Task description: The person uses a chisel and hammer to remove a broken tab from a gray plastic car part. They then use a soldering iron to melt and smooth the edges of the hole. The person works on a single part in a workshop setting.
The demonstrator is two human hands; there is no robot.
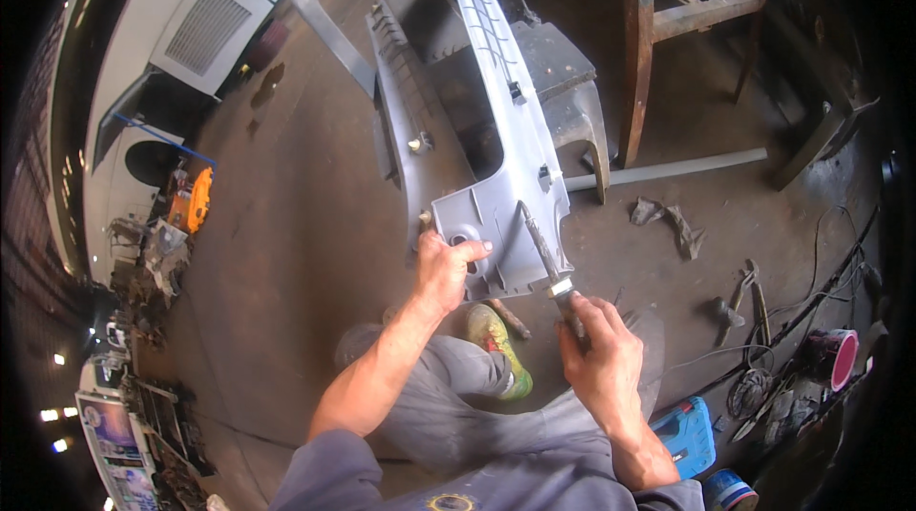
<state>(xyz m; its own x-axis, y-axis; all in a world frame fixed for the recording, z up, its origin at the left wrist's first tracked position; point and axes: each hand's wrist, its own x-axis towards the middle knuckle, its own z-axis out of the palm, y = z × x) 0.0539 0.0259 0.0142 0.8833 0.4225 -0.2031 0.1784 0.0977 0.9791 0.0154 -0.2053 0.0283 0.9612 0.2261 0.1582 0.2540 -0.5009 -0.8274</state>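
Note:
A long grey plastic trim panel [506,139] with a large cut-out and ribbed strips stretches away in front of me, its near end above my knees. My left hand [444,272] grips the near left corner, thumb on top beside a round hole. My right hand [603,349] is closed round the dark handle of what looks like a soldering iron [544,249], with a pale collar and a long rough metal shaft. The shaft points away from me over the panel's near right part. Whether its tip touches the plastic I cannot tell.
The panel's far part lies by a grey plastic chair [358,62]. A rusty metal frame [637,53] stands at far right. Pliers [759,301], cables, a pink-rimmed bucket [842,360] and a blue case [689,435] lie on the right. A white vehicle [205,20] stands at far left.

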